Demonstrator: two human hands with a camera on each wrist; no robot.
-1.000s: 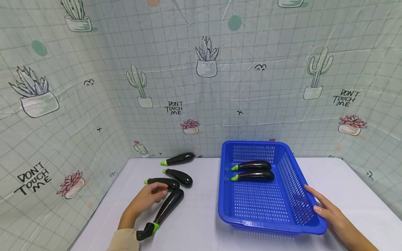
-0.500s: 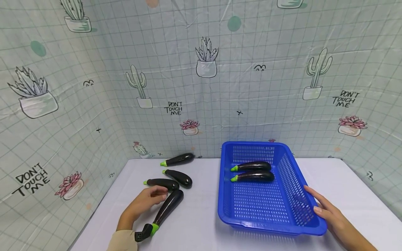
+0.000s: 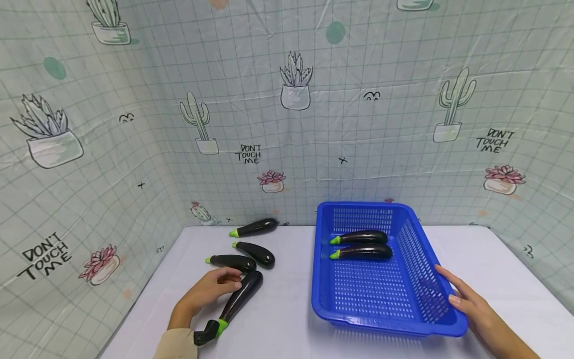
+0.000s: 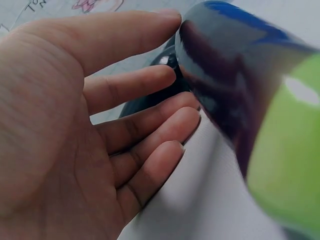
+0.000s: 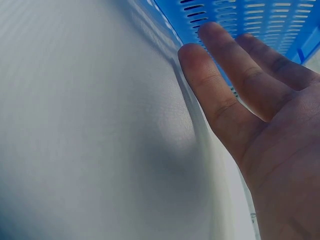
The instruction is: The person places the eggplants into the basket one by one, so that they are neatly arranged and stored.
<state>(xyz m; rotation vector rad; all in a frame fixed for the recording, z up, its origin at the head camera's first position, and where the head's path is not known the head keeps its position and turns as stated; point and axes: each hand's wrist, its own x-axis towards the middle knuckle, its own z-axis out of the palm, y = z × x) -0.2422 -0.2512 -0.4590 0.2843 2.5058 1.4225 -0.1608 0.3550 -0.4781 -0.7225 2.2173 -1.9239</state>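
Observation:
In the head view my left hand (image 3: 211,290) is beside the nearest eggplant (image 3: 240,297), which lies slantwise with its green stem end towards me. The thumb (image 4: 135,37) touches or almost touches its dark skin; the other fingers are loosely bent and not around it. Just beyond the fingertips lies another eggplant (image 3: 233,263). My right hand (image 3: 477,311) rests against the right side of a blue plastic basket (image 3: 345,320). Straight fingers (image 5: 240,75) lie along its slotted outer wall in the right wrist view; the thumb is out of that view.
Two eggplants (image 3: 363,252) lie side by side inside the basket, at its far left. Farther back on the white table (image 3: 287,299) are one eggplant (image 3: 255,254) and, by the wall, another eggplant (image 3: 254,228). A cactus-print cloth (image 3: 242,124) hangs behind.
My left hand has shifted slightly right, and its thumb now overlaps the nearest eggplant. The right hand, the basket and the eggplants have stayed in place.

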